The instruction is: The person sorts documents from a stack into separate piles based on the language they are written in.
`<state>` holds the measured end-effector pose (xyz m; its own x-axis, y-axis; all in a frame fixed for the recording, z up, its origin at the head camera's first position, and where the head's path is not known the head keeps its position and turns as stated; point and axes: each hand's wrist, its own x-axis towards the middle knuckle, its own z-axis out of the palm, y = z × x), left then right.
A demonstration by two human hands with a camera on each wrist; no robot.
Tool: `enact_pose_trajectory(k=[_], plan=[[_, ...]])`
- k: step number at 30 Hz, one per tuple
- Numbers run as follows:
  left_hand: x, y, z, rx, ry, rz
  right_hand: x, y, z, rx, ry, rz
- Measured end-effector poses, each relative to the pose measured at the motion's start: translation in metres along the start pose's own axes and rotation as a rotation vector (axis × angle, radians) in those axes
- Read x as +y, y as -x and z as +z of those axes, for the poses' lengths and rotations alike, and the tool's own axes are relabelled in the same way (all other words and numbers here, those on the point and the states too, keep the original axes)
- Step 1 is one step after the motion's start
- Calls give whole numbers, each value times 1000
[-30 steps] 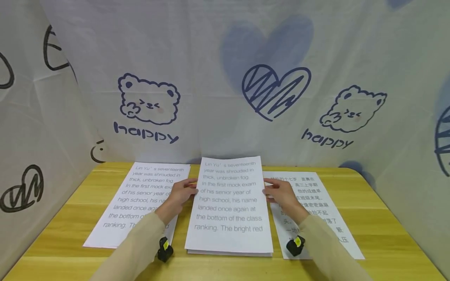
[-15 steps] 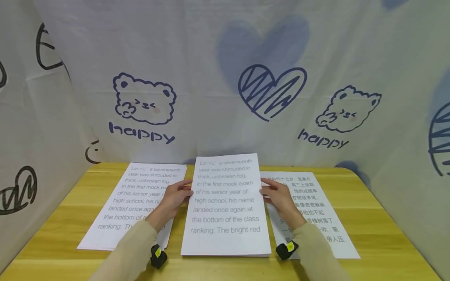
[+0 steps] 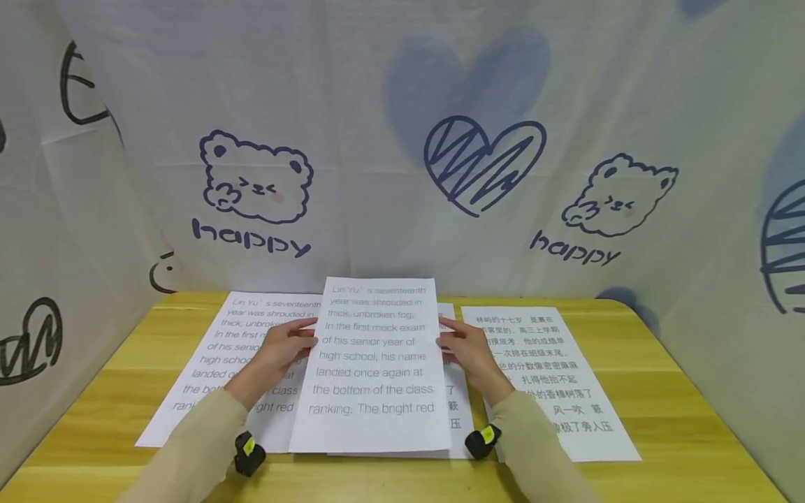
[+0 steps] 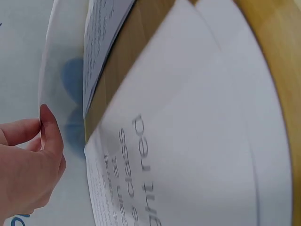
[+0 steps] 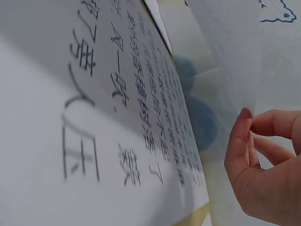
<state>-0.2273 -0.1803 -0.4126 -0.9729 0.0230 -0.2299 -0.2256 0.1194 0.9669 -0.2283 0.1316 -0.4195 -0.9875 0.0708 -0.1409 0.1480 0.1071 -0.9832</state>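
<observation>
A white sheet of paper (image 3: 371, 377) printed with large English text is raised over the table. My left hand (image 3: 277, 356) pinches its left edge between thumb and fingers, and my right hand (image 3: 468, 353) pinches the right edge. Both wrist views show the sheet's edge caught at the fingertips. Under the left part lies a stack of English printed sheets (image 3: 182, 391), overlapped by the raised sheet. Below its right side shows a middle stack (image 3: 460, 433) with Chinese text on top, partly covered.
Another Chinese printed sheet (image 3: 585, 391) lies on the right of the yellow wooden table (image 3: 679, 419), partly behind my right forearm. A white curtain (image 3: 365, 175) with bear and heart drawings hangs behind the table's far edge.
Both hands have moved left together with the English sheet, off the middle stack and partly over the left stack. Chinese text on the middle stack has come into view.
</observation>
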Motion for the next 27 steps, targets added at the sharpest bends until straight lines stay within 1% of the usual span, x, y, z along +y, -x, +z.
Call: enact_pose_trajectory(k=[5, 10, 12, 16, 19, 23, 27], plan=[[-1, -1, -12, 5, 2, -29, 3, -4, 13, -26, -2, 5], [-8, -5, -17, -4, 19, -31, 5, -5, 22, 19, 44, 33], [-11, -5, -21, -3, 15, -35, 6, -6, 26, 20, 55, 38], [-15, -5, -36, 1, 12, -42, 6, -7, 41, -10, 56, 28], [-16, -5, -50, -19, 26, -52, 5, -6, 54, -11, 62, 40], [-15, -4, -68, -32, 47, -73, 4, -6, 71, -25, 59, 36], [-12, -3, -83, -16, 37, -97, 1, -6, 87, -28, 45, -1]])
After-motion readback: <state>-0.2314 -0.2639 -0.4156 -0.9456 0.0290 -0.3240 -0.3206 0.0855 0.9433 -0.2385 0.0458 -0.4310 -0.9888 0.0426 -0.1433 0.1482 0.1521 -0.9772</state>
